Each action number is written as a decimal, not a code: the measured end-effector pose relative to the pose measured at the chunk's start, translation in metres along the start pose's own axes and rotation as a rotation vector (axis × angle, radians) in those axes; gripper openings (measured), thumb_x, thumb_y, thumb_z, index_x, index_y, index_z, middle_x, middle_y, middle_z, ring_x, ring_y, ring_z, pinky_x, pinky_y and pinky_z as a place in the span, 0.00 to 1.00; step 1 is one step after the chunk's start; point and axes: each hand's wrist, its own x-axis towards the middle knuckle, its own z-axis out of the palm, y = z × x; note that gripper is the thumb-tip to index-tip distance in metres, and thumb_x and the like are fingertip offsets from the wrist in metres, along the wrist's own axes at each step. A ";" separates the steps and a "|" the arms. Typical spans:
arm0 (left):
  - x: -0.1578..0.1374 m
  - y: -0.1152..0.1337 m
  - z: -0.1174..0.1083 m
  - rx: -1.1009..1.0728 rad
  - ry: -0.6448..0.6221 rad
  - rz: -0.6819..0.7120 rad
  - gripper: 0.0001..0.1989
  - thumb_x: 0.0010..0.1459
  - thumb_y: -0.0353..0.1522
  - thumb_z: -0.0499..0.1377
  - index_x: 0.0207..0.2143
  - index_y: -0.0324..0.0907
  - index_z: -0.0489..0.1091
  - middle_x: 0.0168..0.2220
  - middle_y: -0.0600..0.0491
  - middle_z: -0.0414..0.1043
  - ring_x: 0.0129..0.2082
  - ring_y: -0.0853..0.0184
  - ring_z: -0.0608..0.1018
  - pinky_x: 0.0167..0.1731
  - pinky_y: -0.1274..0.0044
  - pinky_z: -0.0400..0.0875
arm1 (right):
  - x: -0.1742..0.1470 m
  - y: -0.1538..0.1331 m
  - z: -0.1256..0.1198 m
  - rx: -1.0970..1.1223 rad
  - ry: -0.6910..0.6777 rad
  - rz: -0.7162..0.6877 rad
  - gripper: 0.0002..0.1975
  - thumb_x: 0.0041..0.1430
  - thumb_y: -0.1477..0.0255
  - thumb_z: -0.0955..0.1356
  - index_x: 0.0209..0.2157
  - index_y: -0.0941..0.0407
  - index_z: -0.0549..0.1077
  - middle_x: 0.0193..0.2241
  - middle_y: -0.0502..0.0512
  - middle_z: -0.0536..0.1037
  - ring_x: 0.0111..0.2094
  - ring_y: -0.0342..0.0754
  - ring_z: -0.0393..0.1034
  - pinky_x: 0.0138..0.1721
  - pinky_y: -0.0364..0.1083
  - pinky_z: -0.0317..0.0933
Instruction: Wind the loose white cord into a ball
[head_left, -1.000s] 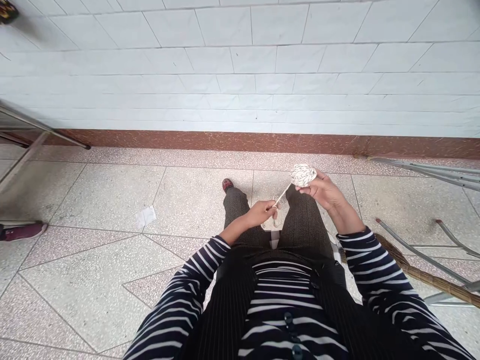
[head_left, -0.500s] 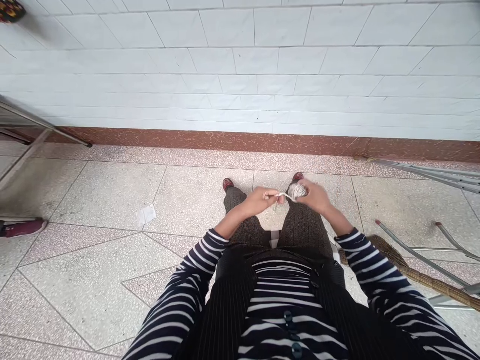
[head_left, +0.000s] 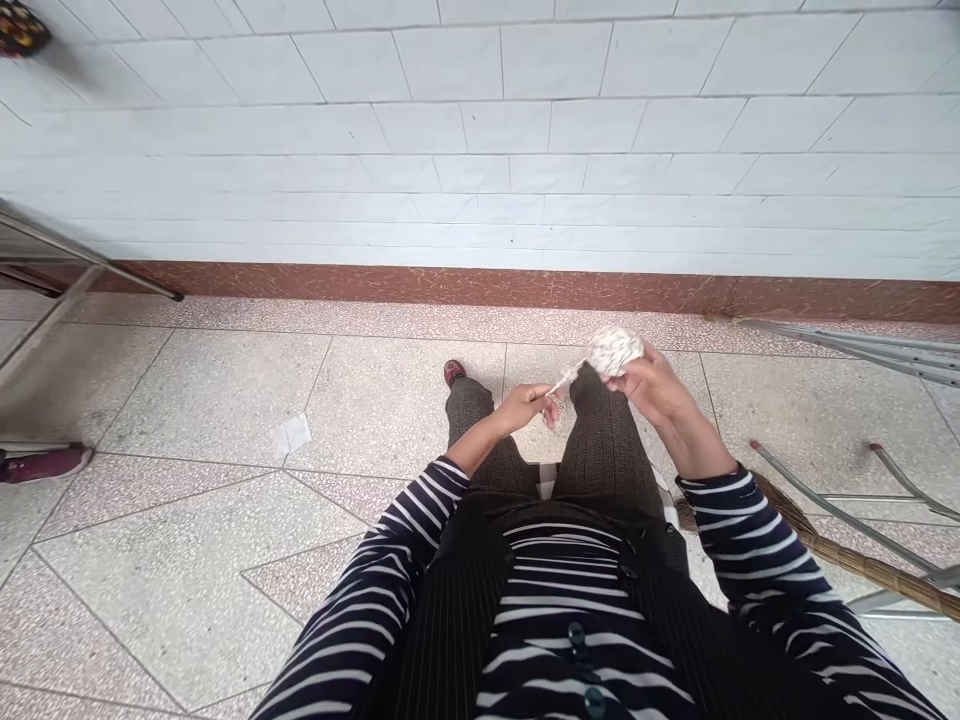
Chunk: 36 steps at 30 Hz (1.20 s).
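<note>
Over my right knee, a whitish ball of yarn sits in my right hand, whose fingers are closed round its lower right side. A strand of yarn runs taut from the ball down to my left hand. My left thumb and fingers pinch that strand, and a short loose piece hangs by the fingertips. Both hands are held apart in front of my lap, the right one slightly higher in view.
A broom and a metal-legged stool are at my right. Folded metal legs lie by the wall. A paper scrap rests on the floor. At left are a metal frame and another person's shoe.
My right hand has moved up and right with the ball, turning so that more of it shows. The strand between my hands now slants upward; my left hand has dropped slightly.
</note>
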 end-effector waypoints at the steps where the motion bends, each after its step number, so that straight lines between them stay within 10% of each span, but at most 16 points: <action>1: -0.006 -0.002 -0.003 0.040 -0.025 -0.048 0.19 0.63 0.44 0.62 0.41 0.35 0.73 0.27 0.51 0.76 0.24 0.68 0.78 0.33 0.76 0.71 | 0.007 -0.004 0.000 0.023 0.035 -0.061 0.22 0.42 0.73 0.77 0.41 0.52 0.73 0.34 0.49 0.80 0.27 0.43 0.74 0.23 0.39 0.68; 9: -0.035 -0.004 -0.006 0.404 -0.138 -0.149 0.10 0.61 0.27 0.56 0.29 0.36 0.75 0.29 0.53 0.78 0.34 0.69 0.77 0.41 0.79 0.68 | 0.030 0.000 0.015 -0.070 0.197 -0.113 0.21 0.39 0.68 0.76 0.35 0.52 0.67 0.29 0.46 0.77 0.24 0.43 0.69 0.22 0.41 0.61; 15: -0.052 0.043 0.016 0.388 -0.262 -0.022 0.14 0.65 0.28 0.53 0.35 0.37 0.78 0.35 0.52 0.80 0.37 0.68 0.78 0.43 0.79 0.67 | 0.040 0.023 -0.004 -0.766 0.318 -0.197 0.24 0.38 0.66 0.76 0.38 0.53 0.68 0.28 0.47 0.75 0.24 0.44 0.64 0.24 0.43 0.55; 19: -0.046 0.076 -0.003 0.369 -0.090 0.098 0.15 0.68 0.34 0.54 0.36 0.37 0.78 0.38 0.49 0.81 0.42 0.65 0.79 0.48 0.76 0.68 | 0.020 0.054 -0.009 -0.926 0.024 0.024 0.22 0.37 0.72 0.75 0.38 0.52 0.70 0.28 0.46 0.75 0.25 0.45 0.65 0.26 0.43 0.56; 27: -0.017 0.042 -0.020 0.448 0.048 0.086 0.11 0.64 0.31 0.55 0.36 0.37 0.77 0.33 0.52 0.79 0.37 0.66 0.79 0.43 0.77 0.69 | -0.051 0.058 0.014 -0.213 -0.542 0.391 0.25 0.40 0.77 0.77 0.43 0.53 0.72 0.33 0.47 0.76 0.30 0.45 0.71 0.28 0.43 0.69; 36: -0.042 0.009 0.035 0.501 -0.101 -0.044 0.14 0.66 0.33 0.54 0.29 0.37 0.74 0.30 0.54 0.77 0.30 0.72 0.72 0.36 0.82 0.64 | -0.014 0.033 0.004 -0.214 0.000 0.142 0.26 0.36 0.71 0.78 0.40 0.53 0.71 0.39 0.51 0.76 0.34 0.48 0.74 0.32 0.48 0.74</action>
